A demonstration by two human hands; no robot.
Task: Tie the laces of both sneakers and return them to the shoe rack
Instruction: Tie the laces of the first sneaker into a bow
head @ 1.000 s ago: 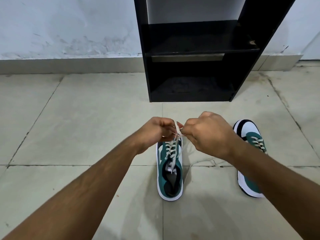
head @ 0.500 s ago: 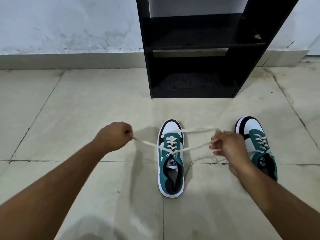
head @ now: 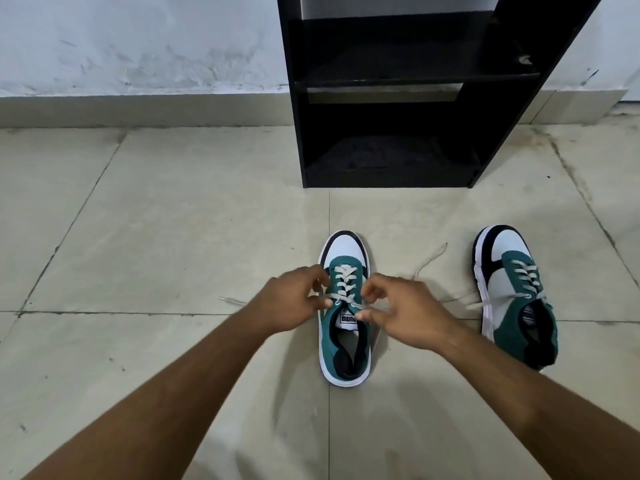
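1. Fingers [head: 320, 301] of the left hand [head: 287, 303] pinch lace at the middle sneaker [head: 344, 344]; half a second ago that hand was pulled out wide, so the first knot looks cinched.
2. Right hand [head: 403, 311], also back in, fingers curled and pinching lace beside the tongue; bow comes next, I'd say.
3. Loose lace ends [head: 429, 258] trail right of that sneaker.
4. Second sneaker [head: 516, 292], further right, untied.
5. Shoe rack [head: 388, 140] beyond it, approach unblocked.

Shoe rack [head: 398, 81] top — beyond frame edge
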